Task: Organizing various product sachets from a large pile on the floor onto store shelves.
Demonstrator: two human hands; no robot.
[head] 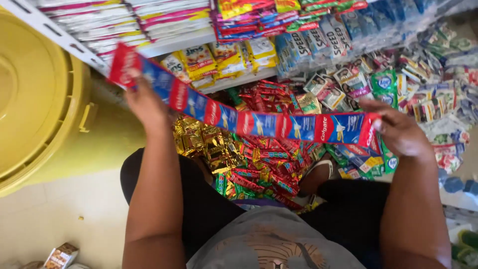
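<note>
— While both arms reach forward, what do the hands hold?
— One strip of sachets (pixel 249 122), red and blue. Left hand (pixel 145 102), raised, fingers closed on its upper end; right hand (pixel 398 132), lower, pinching the other end.
— Orientation?
— Long axis left to right, sloping down rightward, above a heap of packets (pixel 259 164), beside one yellow bin (pixel 45 99).

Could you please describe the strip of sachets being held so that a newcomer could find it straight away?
Start at the big yellow plastic drum on the left; just right of it the left hand grips one end. From there the long red-and-blue strip of joined sachets runs down to the right hand. Unlike the heaped red and gold packets below, it is stretched taut in the air.
</note>
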